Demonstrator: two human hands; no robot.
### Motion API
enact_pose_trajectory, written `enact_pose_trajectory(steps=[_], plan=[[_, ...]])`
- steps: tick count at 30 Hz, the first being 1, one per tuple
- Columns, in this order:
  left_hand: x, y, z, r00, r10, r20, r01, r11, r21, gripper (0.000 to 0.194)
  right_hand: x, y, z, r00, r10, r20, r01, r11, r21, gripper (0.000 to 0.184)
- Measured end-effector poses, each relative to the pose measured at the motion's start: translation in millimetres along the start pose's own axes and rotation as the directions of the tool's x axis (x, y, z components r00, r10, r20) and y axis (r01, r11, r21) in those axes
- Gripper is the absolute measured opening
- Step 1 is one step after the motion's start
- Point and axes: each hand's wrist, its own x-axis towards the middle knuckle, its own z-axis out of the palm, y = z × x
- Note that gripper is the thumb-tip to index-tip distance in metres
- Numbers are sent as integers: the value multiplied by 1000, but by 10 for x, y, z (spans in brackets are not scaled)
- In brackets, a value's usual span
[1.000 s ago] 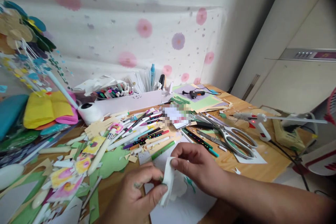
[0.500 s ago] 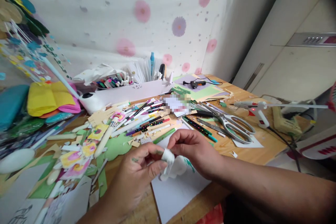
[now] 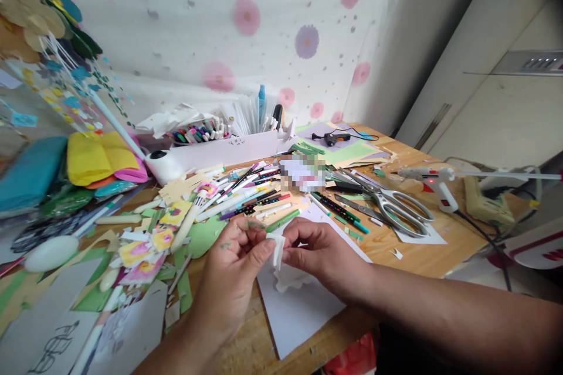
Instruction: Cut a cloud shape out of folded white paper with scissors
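Observation:
My left hand [image 3: 241,258] pinches a soft, folded white piece of what looks like tissue paper [image 3: 290,278] between thumb and fingers. From the other side, my right hand [image 3: 319,249] grips the same piece, its thumb and index finger closed on the edge. The lower part of the piece hangs loose with a wavy edge. Green smudges mark my left fingers. Under both hands lies a white paper sheet [image 3: 303,322] on the wooden table [image 3: 246,340]. A green marker [image 3: 281,221] rests just beyond my fingertips.
Silver scissors [image 3: 396,208] lie right of several scattered pens [image 3: 250,202]. A white hot glue gun [image 3: 440,184] with a lit red light stands at the right; a black one [image 3: 334,138] lies at the back. Painted paper flowers [image 3: 147,246] and scraps cover the left side.
Both hands have shifted on the white piece, and my right thumb now presses against it. The green marks seen on it before no longer show. The camera view has moved slightly left.

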Motion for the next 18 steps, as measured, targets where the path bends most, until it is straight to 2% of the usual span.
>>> enact_pose_trajectory(steps=[3,6,13,15,18], plan=[[3,7,15,1000,12,-27,-13,1000,-6,15,-9,0,-3,999,45,27,-47,996,77,11],[-2,5,18,999,23,-47,-22,1000,17,14,-12,12,14,994,89,61,-100,976,194,18],[-25,-17,29,1000,-17,-12,17,1000,17,16,10,27,64,995,104,-7,-101,980,170,38],[-24,2,25,997,-76,22,75,997,9,18,18,18,51,994,109,-14,-105,983,149,39],[-12,42,7,975,-169,146,175,984,-30,16,25,10,19,994,109,-4,-108,988,113,40]])
